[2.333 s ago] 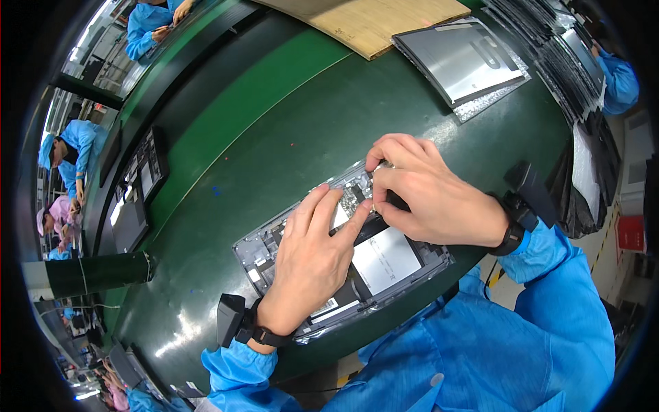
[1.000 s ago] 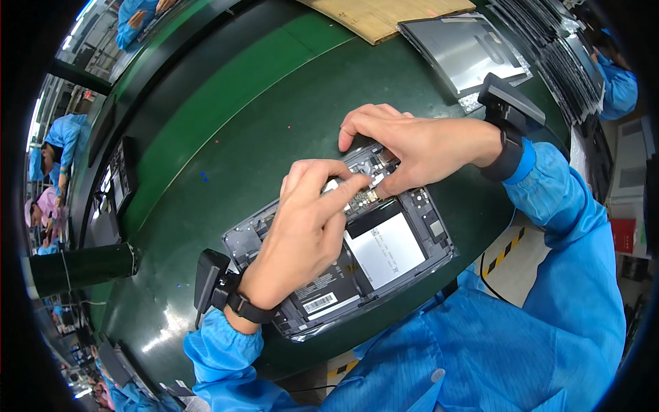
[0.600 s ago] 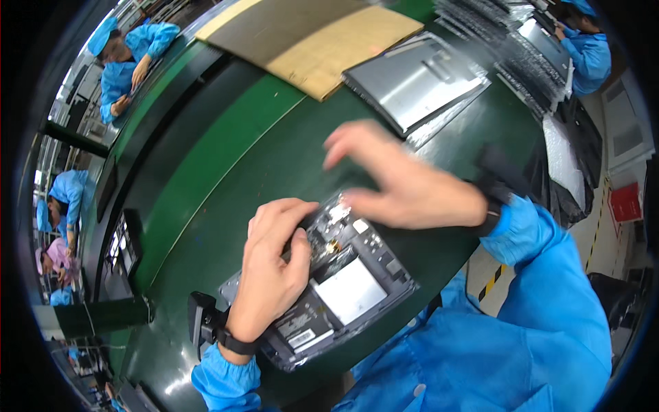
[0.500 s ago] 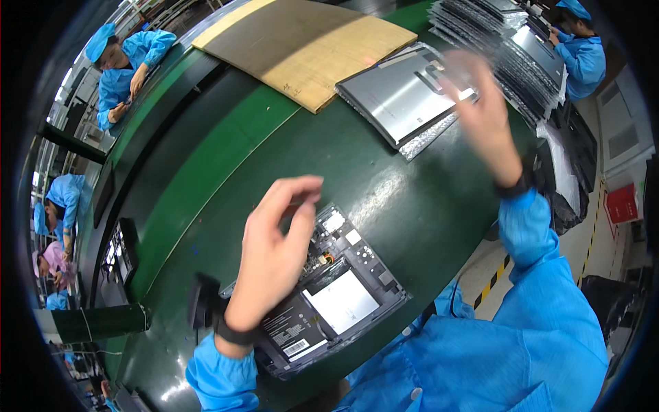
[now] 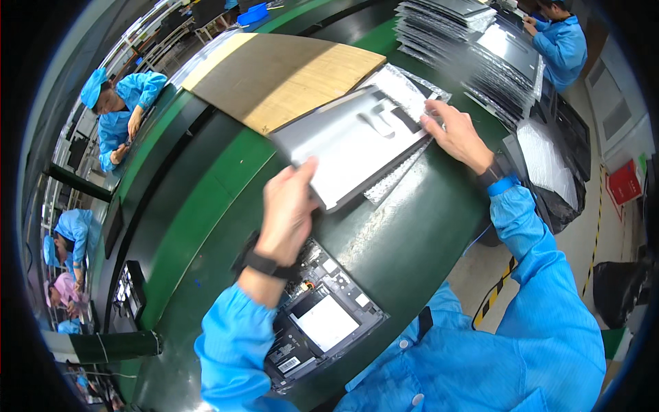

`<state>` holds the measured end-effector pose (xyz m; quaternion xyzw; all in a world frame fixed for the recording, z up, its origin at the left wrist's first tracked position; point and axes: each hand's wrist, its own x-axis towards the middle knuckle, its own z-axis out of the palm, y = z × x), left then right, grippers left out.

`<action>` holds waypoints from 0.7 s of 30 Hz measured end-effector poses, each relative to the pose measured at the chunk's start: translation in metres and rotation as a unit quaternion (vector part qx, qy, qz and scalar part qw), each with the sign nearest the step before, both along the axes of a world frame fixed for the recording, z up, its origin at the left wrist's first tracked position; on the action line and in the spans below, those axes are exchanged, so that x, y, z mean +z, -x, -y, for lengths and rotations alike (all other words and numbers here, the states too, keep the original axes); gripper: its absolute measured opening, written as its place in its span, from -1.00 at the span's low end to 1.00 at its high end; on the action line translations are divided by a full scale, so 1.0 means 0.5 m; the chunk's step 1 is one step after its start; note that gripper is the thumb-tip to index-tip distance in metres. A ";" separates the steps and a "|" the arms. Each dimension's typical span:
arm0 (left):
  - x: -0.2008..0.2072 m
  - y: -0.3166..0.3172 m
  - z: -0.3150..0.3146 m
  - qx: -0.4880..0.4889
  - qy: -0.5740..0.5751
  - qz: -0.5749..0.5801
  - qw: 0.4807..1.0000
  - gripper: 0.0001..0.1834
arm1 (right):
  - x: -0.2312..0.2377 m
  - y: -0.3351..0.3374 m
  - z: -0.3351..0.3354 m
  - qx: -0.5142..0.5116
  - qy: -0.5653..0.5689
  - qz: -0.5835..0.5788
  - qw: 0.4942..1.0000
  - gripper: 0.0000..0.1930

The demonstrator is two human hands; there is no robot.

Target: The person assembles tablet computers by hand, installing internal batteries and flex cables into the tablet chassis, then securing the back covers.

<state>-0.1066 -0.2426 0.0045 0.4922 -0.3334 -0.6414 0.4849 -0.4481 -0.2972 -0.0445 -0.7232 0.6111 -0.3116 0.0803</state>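
Above the smooth, dark green table (image 5: 405,237), one flat, rectangular, silver-grey panel (image 5: 350,147) is held with both hands: the left hand (image 5: 288,206) is closed on its left edge, and the right hand (image 5: 458,136) grips its right corner. Under the panel lies a sheet of clear bubble wrap (image 5: 397,176), and farther away is a light-brown wooden board (image 5: 295,75). At the near side, an opened dark grey laptop base (image 5: 326,323) rests on the table, with its inner parts exposed.

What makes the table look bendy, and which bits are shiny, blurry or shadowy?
In the head view: the fisheye lens curves the table; glare whitens the panel; the left hand looks slightly blurred; a shadow darkens the board.
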 end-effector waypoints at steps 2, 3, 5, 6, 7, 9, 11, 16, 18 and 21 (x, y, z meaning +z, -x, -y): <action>0.018 -0.058 -0.024 0.014 0.040 -0.028 0.999 -0.67 | -0.003 0.018 -0.022 -0.008 0.037 -0.119 0.992 -0.50; 0.038 -0.096 -0.053 0.035 0.044 -0.011 0.998 -0.68 | 0.001 0.009 -0.031 -0.017 0.024 -0.154 0.988 -0.52; 0.065 -0.175 -0.129 0.053 0.050 0.011 0.997 -0.71 | 0.000 0.014 -0.043 -0.001 0.041 -0.104 0.994 -0.59; 0.067 -0.217 -0.168 0.083 0.045 0.018 0.995 -0.71 | 0.003 0.010 -0.064 0.013 0.064 -0.048 0.997 -0.62; 0.088 -0.236 -0.216 0.123 0.019 -0.011 0.992 -0.70 | 0.003 0.013 -0.084 0.031 0.088 0.009 0.996 -0.63; 0.115 -0.254 -0.288 0.160 0.021 -0.001 0.987 -0.69 | 0.001 0.100 -0.139 -0.079 0.200 0.029 0.976 -0.57; 0.103 -0.299 -0.328 0.167 0.011 0.006 0.986 -0.69 | -0.015 0.247 -0.204 -0.261 0.176 0.099 0.944 -0.54; 0.095 -0.297 -0.310 0.107 -0.013 0.077 0.991 -0.61 | -0.200 0.634 -0.267 -0.470 -0.050 -0.161 0.867 -0.41; 0.128 -0.263 -0.323 0.112 -0.006 0.089 0.990 -0.60 | -0.234 0.632 -0.217 -0.460 -0.195 -0.212 0.840 -0.40; 0.092 -0.273 -0.311 0.099 0.014 0.063 0.993 -0.68 | -0.252 0.606 -0.143 -0.423 0.056 -0.322 0.845 -0.42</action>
